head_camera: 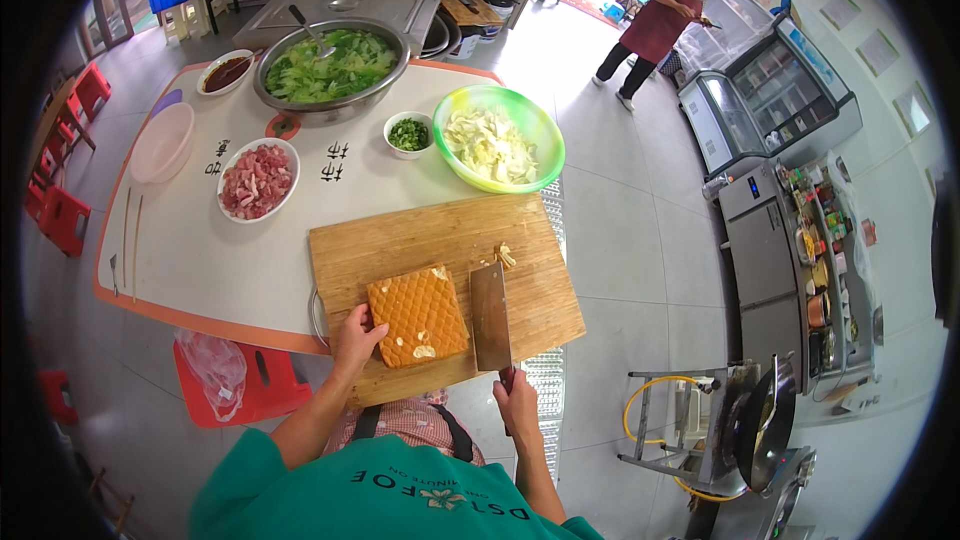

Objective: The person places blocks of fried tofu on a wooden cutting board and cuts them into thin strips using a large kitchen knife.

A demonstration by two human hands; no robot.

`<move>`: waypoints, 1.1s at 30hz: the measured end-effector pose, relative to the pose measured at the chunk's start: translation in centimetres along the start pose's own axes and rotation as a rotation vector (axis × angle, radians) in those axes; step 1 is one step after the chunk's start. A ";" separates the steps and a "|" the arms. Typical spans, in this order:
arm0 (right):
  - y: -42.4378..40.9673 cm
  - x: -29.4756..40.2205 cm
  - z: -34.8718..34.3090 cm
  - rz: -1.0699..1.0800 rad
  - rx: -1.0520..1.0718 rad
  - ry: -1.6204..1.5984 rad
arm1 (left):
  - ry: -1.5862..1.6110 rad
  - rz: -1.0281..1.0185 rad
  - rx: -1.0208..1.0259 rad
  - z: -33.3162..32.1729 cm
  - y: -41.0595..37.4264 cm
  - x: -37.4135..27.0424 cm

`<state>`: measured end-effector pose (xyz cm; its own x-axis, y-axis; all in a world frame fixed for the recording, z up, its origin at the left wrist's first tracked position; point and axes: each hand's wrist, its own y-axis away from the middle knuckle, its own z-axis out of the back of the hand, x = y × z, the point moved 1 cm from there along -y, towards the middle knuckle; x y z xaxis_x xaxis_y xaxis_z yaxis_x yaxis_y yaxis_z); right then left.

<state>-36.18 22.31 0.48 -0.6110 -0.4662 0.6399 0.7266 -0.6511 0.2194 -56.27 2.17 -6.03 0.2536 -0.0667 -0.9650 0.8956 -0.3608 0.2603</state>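
A square, orange-brown slab, which looks like fried tofu (418,315), lies on the wooden cutting board (517,225). Its top has a diamond pattern with a few pale torn spots. My left hand (357,340) grips its left edge, thumb on top. In my right hand (516,399) is the dark handle of a cleaver (491,319). The broad blade stands just right of the slab, pointing away from me, with a small gap between them. Small pale scraps (505,255) lie on the board beyond the blade's tip.
Beyond the board stand a bowl of cut cabbage (491,146), chopped green onion (408,134), a plate of sliced raw meat (257,181) and a steel basin of leafy greens (330,66). A red stool (277,382) is by the table's near edge. A person (656,26) stands farther off.
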 end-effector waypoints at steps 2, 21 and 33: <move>0.0 -0.1 -0.1 -0.009 -0.002 0.002 | 0.002 -0.002 0.004 0.0 -0.1 0.0; 1.0 0.9 2.4 0.069 -0.113 -0.345 | 0.095 -0.070 0.053 0.0 -1.3 2.7; 3.2 4.8 -0.4 -0.060 0.254 -0.492 | -0.011 -0.014 -0.050 0.4 0.1 0.8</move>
<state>-36.93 17.77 3.97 -0.4786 -0.0583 0.8761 0.7853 -0.4748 0.3974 -56.08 1.74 -6.76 0.2373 -0.0724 -0.9687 0.9161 -0.3152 0.2479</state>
